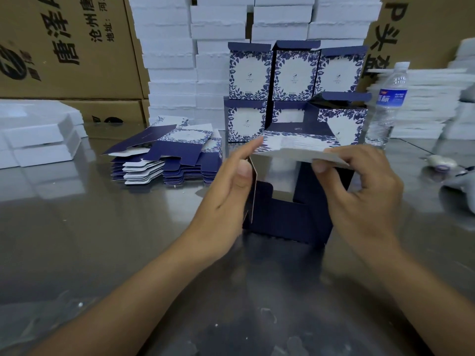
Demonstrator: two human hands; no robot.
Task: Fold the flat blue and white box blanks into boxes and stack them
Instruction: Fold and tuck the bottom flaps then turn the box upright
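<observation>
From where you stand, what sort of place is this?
Probably a packing workshop or warehouse. White boxes are stacked high at the back, big printed cartons stand at the left, and a pile of flat blanks lies beside folded boxes on a metal table.

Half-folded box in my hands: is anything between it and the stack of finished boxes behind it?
Nothing visible. The half-folded box, pinched by the right hand and pressed by the left hand, sits directly in front of the stack of finished boxes. The water bottle stands right of the stack, the flat blanks left of it.
</observation>
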